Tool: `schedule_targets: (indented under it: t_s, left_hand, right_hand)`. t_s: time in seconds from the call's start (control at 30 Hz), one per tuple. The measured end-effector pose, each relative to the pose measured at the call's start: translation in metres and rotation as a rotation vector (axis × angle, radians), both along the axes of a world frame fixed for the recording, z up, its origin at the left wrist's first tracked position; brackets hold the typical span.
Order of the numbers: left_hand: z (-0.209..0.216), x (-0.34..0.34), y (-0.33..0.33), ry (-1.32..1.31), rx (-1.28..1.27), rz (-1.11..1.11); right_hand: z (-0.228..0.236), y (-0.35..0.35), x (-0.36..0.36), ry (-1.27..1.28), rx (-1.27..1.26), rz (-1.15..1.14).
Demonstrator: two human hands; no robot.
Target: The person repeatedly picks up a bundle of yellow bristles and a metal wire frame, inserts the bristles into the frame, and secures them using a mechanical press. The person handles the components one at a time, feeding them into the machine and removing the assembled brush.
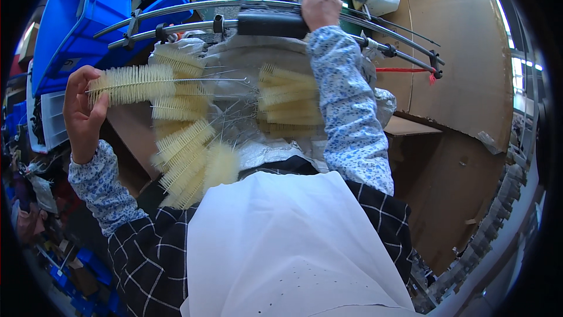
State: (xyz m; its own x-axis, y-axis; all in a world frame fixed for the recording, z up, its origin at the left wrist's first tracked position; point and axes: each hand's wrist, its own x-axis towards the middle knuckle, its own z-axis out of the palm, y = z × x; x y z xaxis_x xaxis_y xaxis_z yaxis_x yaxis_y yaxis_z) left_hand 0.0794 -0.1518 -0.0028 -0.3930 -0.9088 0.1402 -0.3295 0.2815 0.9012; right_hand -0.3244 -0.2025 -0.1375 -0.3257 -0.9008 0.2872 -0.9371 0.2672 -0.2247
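Head view: left hand (85, 111) pinching a pale-yellow brush (138, 83) at its left end; cylindrical, densely tufted, thin wire stem (214, 78) pointing right, over piled brushes (185, 162). Right hand (322, 6) at machine (272, 23); grip can't be told.

The held brush (138, 84) is cream-bristled, nearly level, its bare wire pointing right — above the left edge of the sheet (234, 56); a fanned pile (182, 159) lies along that edge, another (287, 97) nearer the right — the black block (271, 24), blurred, sits at the rails (187, 7)
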Motion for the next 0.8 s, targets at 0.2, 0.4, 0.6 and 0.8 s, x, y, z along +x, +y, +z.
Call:
schedule_targets:
  t_s: [0.2,0.4,0.6,0.8]
  left_hand:
    - [0.007,-0.02,-0.004,-0.013,-0.063,-0.041]
    - [0.006,0.0,-0.001,0.008,-0.068,0.027]
    - [-0.013,0.011,-0.008,0.052,-0.126,0.097]
    - [-0.022,-0.036,-0.033,0.15,0.071,-0.143]
  right_hand:
    - [0.005,-0.005,0.023,0.029,-0.061,0.026]
    - [0.003,0.011,-0.033,0.059,-0.063,0.053]
    - [0.0,0.032,-0.122,-0.097,-0.019,0.073]
    - [0.013,0.019,-0.147,0.283,0.203,0.035]
